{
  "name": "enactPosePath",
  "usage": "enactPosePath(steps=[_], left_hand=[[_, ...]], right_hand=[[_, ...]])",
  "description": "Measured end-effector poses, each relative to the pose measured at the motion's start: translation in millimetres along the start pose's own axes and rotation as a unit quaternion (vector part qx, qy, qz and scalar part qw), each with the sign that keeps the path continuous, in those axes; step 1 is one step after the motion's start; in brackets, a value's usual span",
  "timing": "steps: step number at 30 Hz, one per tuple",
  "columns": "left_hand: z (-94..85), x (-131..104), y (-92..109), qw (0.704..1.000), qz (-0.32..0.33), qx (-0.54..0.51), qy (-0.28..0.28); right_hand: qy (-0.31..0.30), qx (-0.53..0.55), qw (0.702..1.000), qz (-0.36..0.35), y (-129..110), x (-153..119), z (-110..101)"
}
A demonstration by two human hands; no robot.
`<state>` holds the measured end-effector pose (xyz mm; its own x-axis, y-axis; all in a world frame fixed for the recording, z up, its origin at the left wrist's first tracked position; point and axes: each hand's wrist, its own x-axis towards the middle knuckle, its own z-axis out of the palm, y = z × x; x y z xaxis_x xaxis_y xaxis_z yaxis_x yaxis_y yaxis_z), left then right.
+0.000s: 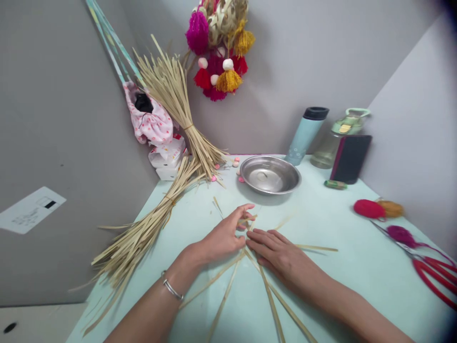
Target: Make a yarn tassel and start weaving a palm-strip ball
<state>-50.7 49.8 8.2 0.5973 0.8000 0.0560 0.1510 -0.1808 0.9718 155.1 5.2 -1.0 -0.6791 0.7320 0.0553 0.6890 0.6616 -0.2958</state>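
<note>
Several pale straw strips [271, 302] fan out over the table from a crossing point between my hands. My left hand [228, 233] is at the left of that crossing, its fingers curled around a short strip end that sticks up. My right hand [276, 250] lies flat on the strips just to the right, fingers extended and pressing them down. Its fingertips are close to my left thumb. The crossing itself is partly hidden by my fingers.
A metal bowl [270, 175] stands beyond my hands. Two straw bundles [150, 228] are at the left. Scissors [433, 276], yarn balls [369, 208], a phone [352, 159], a blue tumbler [307, 136] and a clear bottle [326, 147] are at the right. Tassels [228, 81] hang above.
</note>
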Motion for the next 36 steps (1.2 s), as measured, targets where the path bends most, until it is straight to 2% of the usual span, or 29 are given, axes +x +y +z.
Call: enactPosePath(steps=[9, 14, 21, 26, 29, 31, 36], left_hand=[[2.1, -4, -11, 0.990, 0.035, 0.135, -0.027], [1.7, -3, -14, 0.987, 0.052, 0.146, -0.033], [1.4, -3, -9, 0.987, 0.032, 0.150, -0.050], [1.4, -4, -7, 0.986, 0.033, 0.153, -0.051], [1.5, -4, -6, 0.986, 0.029, 0.158, -0.048], [1.3, -4, -4, 0.985, 0.025, 0.161, -0.050], [0.5, -4, -2, 0.983, 0.035, 0.170, -0.057]], right_hand=[[0.015, 0.029, 0.999, -0.019, -3, 3, -6], [0.010, 0.041, 0.999, -0.015, -3, 3, -7], [0.005, 0.044, 0.999, -0.018, -2, 3, -8], [0.035, 0.042, 0.998, -0.017, 0, -1, -11], [0.097, 0.001, 0.995, 0.023, 16, -7, -12], [0.130, -0.073, 0.985, 0.081, 31, -12, -12], [0.097, -0.235, 0.937, 0.239, 64, -19, -17]])
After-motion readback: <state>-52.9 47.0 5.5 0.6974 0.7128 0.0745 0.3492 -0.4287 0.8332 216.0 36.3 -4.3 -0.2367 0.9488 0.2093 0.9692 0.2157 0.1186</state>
